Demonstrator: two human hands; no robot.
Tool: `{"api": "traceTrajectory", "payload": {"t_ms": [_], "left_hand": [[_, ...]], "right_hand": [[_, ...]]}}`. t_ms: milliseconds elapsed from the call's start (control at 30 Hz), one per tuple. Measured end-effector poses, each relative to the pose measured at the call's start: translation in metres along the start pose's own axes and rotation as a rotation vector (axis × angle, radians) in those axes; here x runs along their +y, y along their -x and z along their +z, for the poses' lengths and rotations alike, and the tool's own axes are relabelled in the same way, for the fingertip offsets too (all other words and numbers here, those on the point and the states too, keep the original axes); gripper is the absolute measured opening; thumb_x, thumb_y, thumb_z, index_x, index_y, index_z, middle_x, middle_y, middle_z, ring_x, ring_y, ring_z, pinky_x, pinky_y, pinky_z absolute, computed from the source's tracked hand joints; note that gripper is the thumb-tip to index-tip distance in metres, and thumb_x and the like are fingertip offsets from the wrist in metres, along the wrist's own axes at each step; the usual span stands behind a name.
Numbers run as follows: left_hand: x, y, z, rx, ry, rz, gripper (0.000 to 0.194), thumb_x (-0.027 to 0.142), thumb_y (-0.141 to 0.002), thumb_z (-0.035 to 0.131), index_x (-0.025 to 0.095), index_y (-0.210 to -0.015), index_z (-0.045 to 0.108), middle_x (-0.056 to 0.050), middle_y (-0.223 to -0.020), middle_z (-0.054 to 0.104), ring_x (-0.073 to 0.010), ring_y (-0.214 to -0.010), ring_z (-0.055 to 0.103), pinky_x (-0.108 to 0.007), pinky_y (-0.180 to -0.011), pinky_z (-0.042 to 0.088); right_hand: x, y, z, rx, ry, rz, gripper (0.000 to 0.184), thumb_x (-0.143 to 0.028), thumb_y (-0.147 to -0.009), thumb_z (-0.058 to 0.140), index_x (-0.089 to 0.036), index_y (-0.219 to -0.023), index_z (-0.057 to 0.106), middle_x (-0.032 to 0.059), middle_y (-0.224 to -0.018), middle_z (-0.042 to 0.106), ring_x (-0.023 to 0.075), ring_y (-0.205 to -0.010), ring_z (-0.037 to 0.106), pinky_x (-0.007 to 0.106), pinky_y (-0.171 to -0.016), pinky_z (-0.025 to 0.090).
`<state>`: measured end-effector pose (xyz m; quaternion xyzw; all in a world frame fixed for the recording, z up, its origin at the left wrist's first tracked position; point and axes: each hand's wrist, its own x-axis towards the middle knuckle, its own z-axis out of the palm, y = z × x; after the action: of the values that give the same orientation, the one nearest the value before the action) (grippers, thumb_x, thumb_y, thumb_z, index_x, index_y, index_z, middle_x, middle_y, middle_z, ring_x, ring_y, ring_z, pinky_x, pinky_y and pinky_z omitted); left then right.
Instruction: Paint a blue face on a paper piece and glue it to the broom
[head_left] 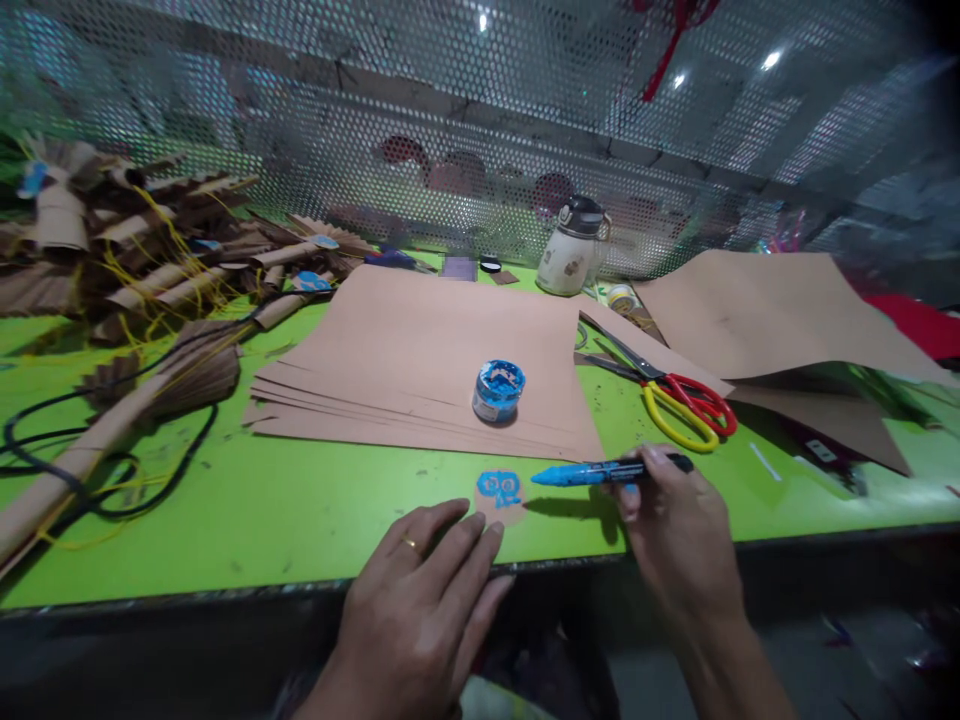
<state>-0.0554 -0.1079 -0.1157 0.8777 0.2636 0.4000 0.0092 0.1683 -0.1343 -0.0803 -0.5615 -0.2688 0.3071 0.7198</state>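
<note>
My right hand [675,530] grips a black marker [600,472] whose front end is coated in blue paint, its tip just right of a small round paper piece [500,512]. Blue painted marks cover the upper part of that paper piece. Fingertips of my left hand [431,580] rest on its lower left edge, fingers stretched out; a ring is on one finger. Beyond the paper piece, a small open jar of blue paint [498,392] stands on a stack of brown paper sheets [427,340].
Scissors [682,408] with red and yellow handles lie right of the stack. A bottle [571,245] stands at the back by a perforated metal screen [337,130]. Rolled paper pieces [150,240] with yellow string pile up left. More brown paper [757,310] lies right on the green table [300,520].
</note>
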Motion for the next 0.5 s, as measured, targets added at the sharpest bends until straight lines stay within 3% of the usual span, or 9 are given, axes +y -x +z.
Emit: {"api": "traceTrajectory", "payload": {"t_ms": [167,333,433,500], "left_hand": [[0.0,-0.002,0.001,0.025,-0.008,0.013,0.023,0.016,-0.091,0.062,0.011,-0.112,0.069,-0.009,-0.107,0.073,-0.028,-0.106,0.061,-0.043,-0.085,0.052],[0.002,-0.002,0.0,0.042,-0.025,0.006,0.021,0.017,-0.092,0.06,0.011,-0.11,0.07,-0.009,-0.106,0.073,-0.0268,-0.105,0.062,-0.042,-0.085,0.053],[0.002,-0.002,0.0,0.034,-0.031,0.014,0.022,0.017,-0.093,0.058,0.011,-0.11,0.07,-0.009,-0.106,0.073,-0.0263,-0.105,0.062,-0.041,-0.085,0.054],[0.001,-0.001,0.0,0.028,-0.028,0.022,0.022,0.016,-0.093,0.058,0.011,-0.111,0.069,-0.009,-0.106,0.073,-0.0267,-0.105,0.062,-0.041,-0.085,0.054]], "right_hand": [[-0.029,-0.028,0.012,-0.049,-0.033,-0.122,0.019,-0.033,-0.076,0.076,-0.017,-0.084,0.071,-0.0024,-0.057,0.059,0.0106,-0.052,0.055,0.021,-0.049,0.045],[-0.053,-0.067,0.043,-0.337,0.1,-0.263,0.012,-0.03,-0.081,0.073,-0.019,-0.086,0.072,-0.0017,-0.065,0.063,0.011,-0.058,0.057,0.026,-0.058,0.048],[-0.062,-0.07,0.049,-0.451,0.164,-0.287,0.012,-0.03,-0.084,0.07,-0.019,-0.089,0.071,-0.0026,-0.063,0.061,0.0117,-0.058,0.056,0.027,-0.06,0.048],[-0.064,-0.061,0.043,-0.444,0.201,-0.329,0.013,-0.031,-0.086,0.069,-0.019,-0.089,0.07,-0.0031,-0.06,0.058,0.0122,-0.056,0.055,0.028,-0.059,0.047]]}}
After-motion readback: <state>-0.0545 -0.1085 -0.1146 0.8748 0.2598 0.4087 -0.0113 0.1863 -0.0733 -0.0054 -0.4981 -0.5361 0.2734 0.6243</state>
